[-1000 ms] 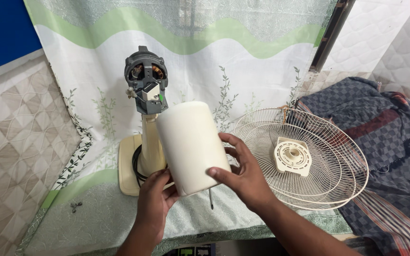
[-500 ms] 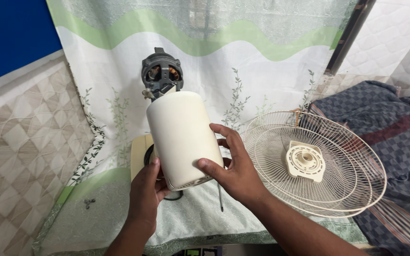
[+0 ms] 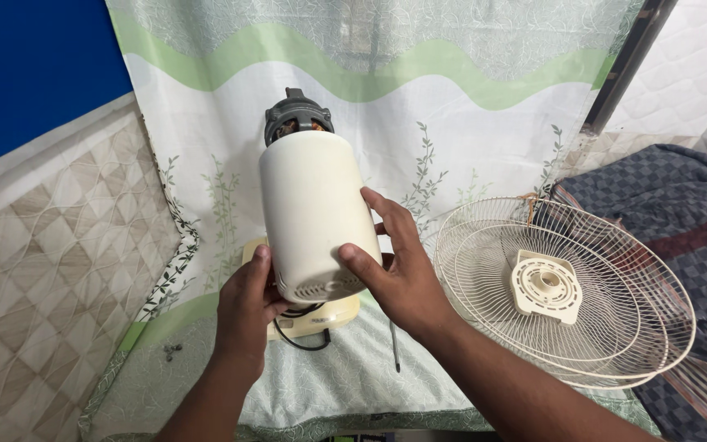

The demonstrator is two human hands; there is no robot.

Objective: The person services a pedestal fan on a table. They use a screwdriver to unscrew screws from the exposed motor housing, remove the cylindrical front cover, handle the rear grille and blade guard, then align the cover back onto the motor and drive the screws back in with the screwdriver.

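Both my hands hold a cream plastic motor cover, a rounded cylinder with vent slots at its near end. My left hand grips its lower left side and my right hand wraps its right side. The cover sits over the dark fan motor, whose copper windings show just past the cover's far end. Below the cover lies the cream fan base with a black cable looping out of it.
A cream wire fan guard lies flat to the right on the green and white leaf-print cloth. A thin dark rod rests by the base. Small screws lie at left near the quilted wall. A dark checked blanket is at far right.
The cover has moved up and away from me along the motor, hiding most of it. The view has shifted so the fan guard sits further right.
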